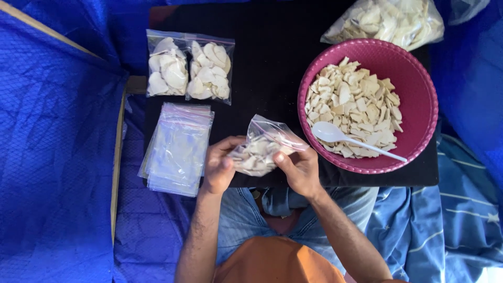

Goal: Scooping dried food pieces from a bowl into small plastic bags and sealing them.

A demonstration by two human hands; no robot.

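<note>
My left hand [220,165] and my right hand [298,169] both grip a small clear zip bag [262,147] partly filled with pale chips, held over the near edge of a black table [262,78]. The bag's open mouth points up and to the right. Just right of it stands a pink bowl [419,99] heaped with pale chips [353,102], with a white plastic spoon [340,137] lying on them, handle toward the right.
Two filled, sealed bags [189,71] lie at the table's far left. A stack of empty clear bags [177,148] sits near my left hand. A large clear bag of chips [385,21] lies behind the bowl. Blue cloth [57,157] surrounds the table.
</note>
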